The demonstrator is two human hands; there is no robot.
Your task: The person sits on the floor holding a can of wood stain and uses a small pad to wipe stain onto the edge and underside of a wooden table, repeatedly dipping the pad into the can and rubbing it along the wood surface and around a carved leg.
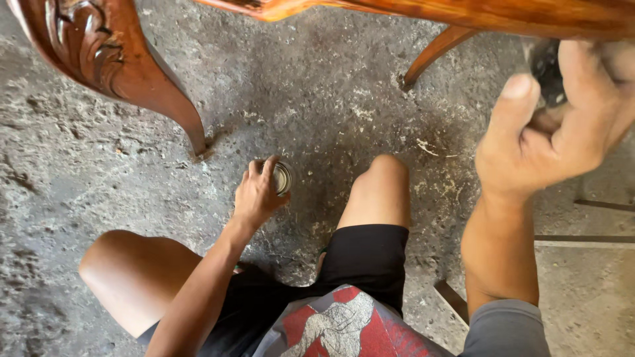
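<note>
My left hand reaches down to the concrete floor and wraps around a small round tin standing there, between my knees. My right hand is raised close to the camera at the right, its fingers closed around a dark, blurred lump that looks like a rag or pad, just below the edge of a polished wooden piece of furniture. What the dark thing is exactly cannot be told.
A carved, curved wooden leg comes down to the floor at the upper left, and a thinner leg at the upper middle. My bare knees and black shorts fill the lower middle. The rough grey floor lies beneath.
</note>
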